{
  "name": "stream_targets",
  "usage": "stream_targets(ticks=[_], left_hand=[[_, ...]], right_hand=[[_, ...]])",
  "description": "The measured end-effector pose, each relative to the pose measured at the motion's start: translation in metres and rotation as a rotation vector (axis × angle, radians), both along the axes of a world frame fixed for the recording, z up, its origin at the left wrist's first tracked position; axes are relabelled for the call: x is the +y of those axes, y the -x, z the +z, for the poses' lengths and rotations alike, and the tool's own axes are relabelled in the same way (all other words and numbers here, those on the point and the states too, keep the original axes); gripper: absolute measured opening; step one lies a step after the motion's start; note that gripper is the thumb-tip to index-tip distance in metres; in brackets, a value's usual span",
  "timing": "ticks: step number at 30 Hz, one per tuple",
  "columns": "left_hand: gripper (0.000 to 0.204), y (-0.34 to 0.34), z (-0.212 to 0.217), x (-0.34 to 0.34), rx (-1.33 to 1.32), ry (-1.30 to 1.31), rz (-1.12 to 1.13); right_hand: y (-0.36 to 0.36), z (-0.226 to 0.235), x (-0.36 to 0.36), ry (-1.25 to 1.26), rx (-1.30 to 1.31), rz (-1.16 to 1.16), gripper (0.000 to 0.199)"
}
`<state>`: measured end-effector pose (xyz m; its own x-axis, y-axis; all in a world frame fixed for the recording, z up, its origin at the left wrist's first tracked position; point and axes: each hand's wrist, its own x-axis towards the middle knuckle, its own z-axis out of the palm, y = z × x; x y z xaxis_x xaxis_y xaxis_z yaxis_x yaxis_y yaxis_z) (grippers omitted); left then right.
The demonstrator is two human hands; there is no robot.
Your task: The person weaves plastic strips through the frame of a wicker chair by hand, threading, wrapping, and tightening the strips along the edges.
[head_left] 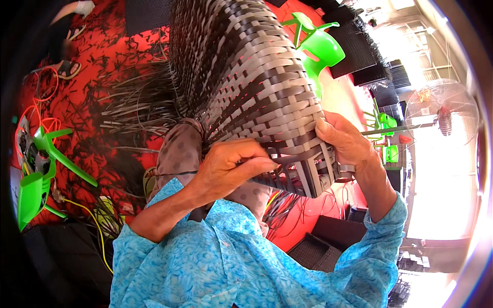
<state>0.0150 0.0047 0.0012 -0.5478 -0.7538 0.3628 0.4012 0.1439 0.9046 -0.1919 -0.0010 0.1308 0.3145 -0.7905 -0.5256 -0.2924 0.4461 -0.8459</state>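
A large woven piece (267, 87) of flat grey, brown and black plastic strips stands tilted in front of me, rising from my lap toward the top of the view. At its near corner my right hand (346, 138) grips the edge, thumb on the woven face and the other fingers hidden behind. My left hand (231, 167) is closed in a pinch against the lower edge of the weave, by the corner. What lies between its fingertips is hidden. Next to them, several strips at the corner (308, 177) show gaps between them. Long loose strips (136, 97) fan out left of the piece.
Dark strip scraps litter the red floor (97, 31). A green plastic stool (38, 185) with cables stands left; a green chair (321, 49) is beyond the weave. Another person's sandalled foot (69, 69) shows far left. Black woven pieces (354, 46) and a fan (442, 115) are at right.
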Motion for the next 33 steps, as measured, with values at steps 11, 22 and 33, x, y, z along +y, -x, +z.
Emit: stream_targets(ticks=[11, 22, 33], left_hand=[[0.020, 0.006, -0.087, 0.016, -0.065, -0.577, -0.125], [0.025, -0.001, -0.165, 0.011, -0.579, 0.026, 0.091], [0.025, 0.022, -0.219, -0.002, -0.534, -0.167, 0.425]], right_hand=[[0.001, 0.003, -0.002, 0.018, 0.003, 0.017, 0.053], [0.017, 0.006, 0.003, 0.085, 0.148, -0.086, 0.056], [0.021, 0.006, 0.007, 0.133, 0.171, -0.170, 0.065]])
